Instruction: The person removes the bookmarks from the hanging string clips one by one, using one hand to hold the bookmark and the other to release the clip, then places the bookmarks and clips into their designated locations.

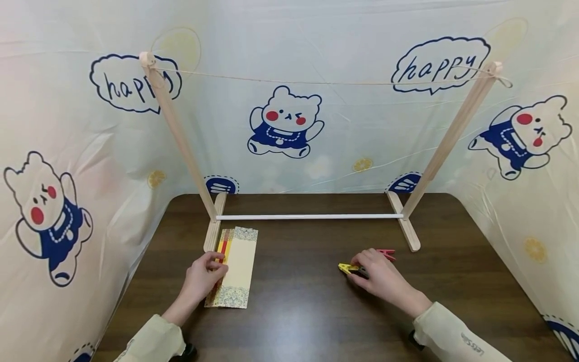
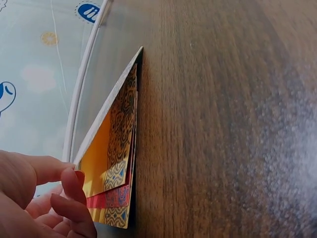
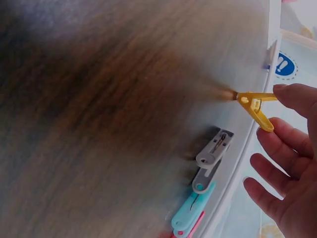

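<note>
My left hand (image 1: 202,278) pinches the edge of a cream paper strip (image 1: 240,266) with patterned ends. In the left wrist view that strip is tilted up on one side, over a yellow strip (image 2: 96,161) and a red strip (image 2: 119,197) stacked beneath it. On the right, a yellow clothespin (image 3: 255,105) sits between the thumb and index finger of my right hand (image 1: 382,279), pinched at its handles close over the table. Beside that hand lies a row of clothespins: two grey ones (image 3: 214,148), a turquoise one (image 3: 192,209) and a pink one (image 1: 386,252).
A wooden stand rises at the back, with a left post (image 1: 178,133) and a right post (image 1: 452,136). A thin string (image 1: 280,81) spans their tops, and a white rod (image 1: 309,217) joins them low down. Behind the brown table (image 1: 294,322) hangs a printed curtain (image 1: 362,120).
</note>
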### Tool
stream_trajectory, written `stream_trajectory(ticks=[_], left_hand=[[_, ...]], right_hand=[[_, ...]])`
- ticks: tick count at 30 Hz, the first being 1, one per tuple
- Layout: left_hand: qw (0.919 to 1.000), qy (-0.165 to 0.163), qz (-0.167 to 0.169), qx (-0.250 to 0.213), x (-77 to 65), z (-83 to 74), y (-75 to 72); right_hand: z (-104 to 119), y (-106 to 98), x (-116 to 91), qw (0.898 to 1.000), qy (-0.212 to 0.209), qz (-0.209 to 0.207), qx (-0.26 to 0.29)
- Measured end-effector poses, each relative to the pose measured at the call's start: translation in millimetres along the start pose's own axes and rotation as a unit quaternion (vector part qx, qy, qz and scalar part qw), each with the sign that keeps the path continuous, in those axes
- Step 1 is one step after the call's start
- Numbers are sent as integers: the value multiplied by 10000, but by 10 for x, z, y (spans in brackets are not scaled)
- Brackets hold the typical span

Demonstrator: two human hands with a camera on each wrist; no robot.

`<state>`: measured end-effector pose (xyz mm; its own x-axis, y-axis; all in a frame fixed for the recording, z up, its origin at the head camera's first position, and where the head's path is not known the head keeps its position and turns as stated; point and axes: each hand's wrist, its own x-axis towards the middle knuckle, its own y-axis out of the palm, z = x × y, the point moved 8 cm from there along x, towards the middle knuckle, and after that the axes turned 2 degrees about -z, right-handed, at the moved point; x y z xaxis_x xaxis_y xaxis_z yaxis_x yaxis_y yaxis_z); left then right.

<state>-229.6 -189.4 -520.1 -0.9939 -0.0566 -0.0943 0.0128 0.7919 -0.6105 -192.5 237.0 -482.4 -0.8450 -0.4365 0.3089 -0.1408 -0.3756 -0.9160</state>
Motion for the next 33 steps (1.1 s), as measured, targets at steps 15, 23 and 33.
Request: stream_trajectory(ticks=[15, 23, 33], left_hand=[[9997, -228, 54, 105, -43, 55, -21], [9996, -132, 157, 196, -18, -18, -17], [10000, -11, -54, -30, 27, -114, -153]], right_hand=[[178, 132, -12, 9979, -533, 249, -268], [150, 163, -69, 9978, -393, 422, -332], [127, -57, -39, 9988, -378, 36, -314]])
